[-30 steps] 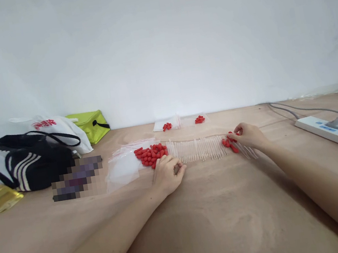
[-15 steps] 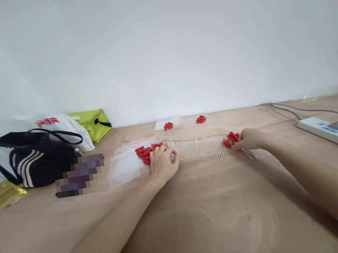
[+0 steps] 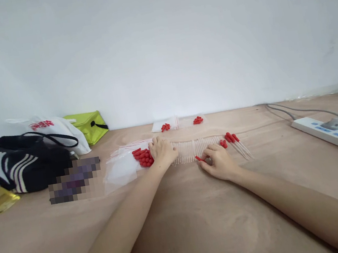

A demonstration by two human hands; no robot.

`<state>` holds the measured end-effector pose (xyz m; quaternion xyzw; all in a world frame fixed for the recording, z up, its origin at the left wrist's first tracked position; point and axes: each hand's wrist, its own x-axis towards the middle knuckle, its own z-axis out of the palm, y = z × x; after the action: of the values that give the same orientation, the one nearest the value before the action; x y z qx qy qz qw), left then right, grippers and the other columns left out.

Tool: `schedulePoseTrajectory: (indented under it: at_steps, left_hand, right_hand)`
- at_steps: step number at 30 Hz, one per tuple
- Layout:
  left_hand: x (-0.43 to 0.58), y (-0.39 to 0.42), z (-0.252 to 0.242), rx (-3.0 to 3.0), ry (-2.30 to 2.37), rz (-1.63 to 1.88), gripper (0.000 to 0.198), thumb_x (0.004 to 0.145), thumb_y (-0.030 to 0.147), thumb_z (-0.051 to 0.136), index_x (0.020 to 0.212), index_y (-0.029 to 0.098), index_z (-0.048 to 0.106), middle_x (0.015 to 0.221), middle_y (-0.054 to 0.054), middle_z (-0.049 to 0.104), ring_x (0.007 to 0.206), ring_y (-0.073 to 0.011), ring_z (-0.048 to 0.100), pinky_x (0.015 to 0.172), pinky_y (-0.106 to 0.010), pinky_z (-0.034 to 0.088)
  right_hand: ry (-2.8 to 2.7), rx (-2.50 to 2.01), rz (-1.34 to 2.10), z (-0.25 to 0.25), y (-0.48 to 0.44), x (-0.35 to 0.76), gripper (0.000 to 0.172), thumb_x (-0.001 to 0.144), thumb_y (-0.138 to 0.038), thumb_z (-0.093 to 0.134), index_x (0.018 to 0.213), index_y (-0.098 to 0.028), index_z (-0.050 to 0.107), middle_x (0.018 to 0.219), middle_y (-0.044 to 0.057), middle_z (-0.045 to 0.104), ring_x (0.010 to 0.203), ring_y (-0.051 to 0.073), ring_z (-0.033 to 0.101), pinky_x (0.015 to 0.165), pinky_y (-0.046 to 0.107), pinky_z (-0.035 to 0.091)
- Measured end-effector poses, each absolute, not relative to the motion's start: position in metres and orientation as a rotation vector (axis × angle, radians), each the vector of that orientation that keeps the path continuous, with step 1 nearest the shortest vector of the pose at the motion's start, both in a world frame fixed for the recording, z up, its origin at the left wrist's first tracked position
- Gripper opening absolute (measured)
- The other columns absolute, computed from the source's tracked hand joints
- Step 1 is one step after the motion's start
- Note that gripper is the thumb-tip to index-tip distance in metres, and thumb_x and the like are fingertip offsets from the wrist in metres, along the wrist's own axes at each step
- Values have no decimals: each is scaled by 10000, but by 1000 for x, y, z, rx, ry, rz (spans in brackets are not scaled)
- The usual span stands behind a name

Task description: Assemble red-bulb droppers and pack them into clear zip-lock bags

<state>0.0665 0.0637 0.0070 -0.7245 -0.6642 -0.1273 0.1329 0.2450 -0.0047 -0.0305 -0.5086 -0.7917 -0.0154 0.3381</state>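
Note:
My right hand (image 3: 218, 161) is pinching a red rubber bulb (image 3: 199, 158) between thumb and fingers, at the near edge of a row of thin clear tubes (image 3: 186, 151). The tubes lie side by side on the wooden table. Over the row's left end rests my left hand (image 3: 162, 151), palm down, thumb apart from the bent fingers; some fingertips are hidden. Beside it is a pile of red bulbs (image 3: 144, 157). To the right of the row lie loose red bulbs (image 3: 223, 143) and several droppers (image 3: 238, 146), tubes with red bulbs on their ends.
Clear zip bags (image 3: 119, 168) lie left of the pile. Two bags with red pieces (image 3: 165, 127) lie near the wall. A black bag (image 3: 30, 165), a lime-green box bag (image 3: 87, 128) and a blurred-out object (image 3: 76, 179) stand left. A power strip (image 3: 326, 129) lies right.
My right hand has moved left from the droppers to the row and now shows a red bulb in its fingers. My left hand has shifted slightly away from me. The view has turned slightly.

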Motion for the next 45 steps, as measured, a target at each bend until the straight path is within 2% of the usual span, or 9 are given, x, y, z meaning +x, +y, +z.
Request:
schedulePoseTrajectory:
  at_steps: [9, 13, 16, 19, 24, 37, 45]
  left_hand:
    - [74, 58, 13, -2199, -1884, -354, 257, 748, 270, 483, 823, 73, 630, 964, -191, 573, 982, -336, 428, 776, -415, 298]
    - [70, 40, 12, -2388, -1682, -438, 187, 829, 256, 428, 856, 139, 570, 966, -94, 591, 944, -240, 475, 791, -356, 313]
    - [57, 24, 2, -2653, -1297, -695, 91, 832, 203, 457, 805, 154, 528, 819, -23, 620, 804, -174, 528, 854, -364, 271]
    - [40, 15, -10, -2757, -1094, -846, 113, 848, 179, 442, 780, 162, 531, 752, 6, 633, 696, -137, 544, 855, -355, 261]
    - [28, 16, -20, -2761, -953, -998, 163, 871, 218, 437, 881, 191, 597, 802, -1, 674, 706, -131, 560, 808, -334, 275]
    - [33, 15, -20, -2828, -939, -944, 222, 891, 274, 416, 895, 205, 627, 842, -7, 689, 738, -135, 580, 782, -331, 260]
    - [35, 14, -24, -2860, -885, -995, 198, 878, 251, 436, 908, 222, 630, 817, -4, 681, 716, -127, 573, 784, -327, 275]
  right_hand:
    - [-2020, -1242, 50, -35, -5, 247, 140, 692, -244, 564, 596, -185, 483, 606, 7, 543, 609, 142, 487, 588, 272, 366]
    - [-1914, -1246, 163, -38, -3, 249, 89, 686, -241, 596, 683, -178, 533, 613, 4, 556, 578, 132, 492, 547, 255, 384]
    - [-1970, -1183, 125, -38, -2, 251, 153, 711, -255, 599, 843, -178, 592, 686, 27, 580, 651, 153, 519, 607, 282, 406]
    - [-2068, -1115, 55, -38, -2, 251, 137, 763, -265, 552, 861, -205, 627, 735, 42, 582, 707, 164, 525, 651, 306, 400]
    - [-2114, -1085, 17, -37, -6, 249, 155, 780, -242, 530, 897, -209, 627, 763, 38, 575, 715, 155, 529, 663, 313, 388]
    - [-2125, -929, 148, -34, -7, 245, 153, 810, -189, 475, 919, -199, 582, 834, 51, 577, 759, 149, 538, 692, 305, 422]
    - [-2150, -920, 218, -32, -7, 244, 127, 824, -189, 459, 874, -182, 575, 803, 44, 605, 755, 145, 546, 687, 280, 438]
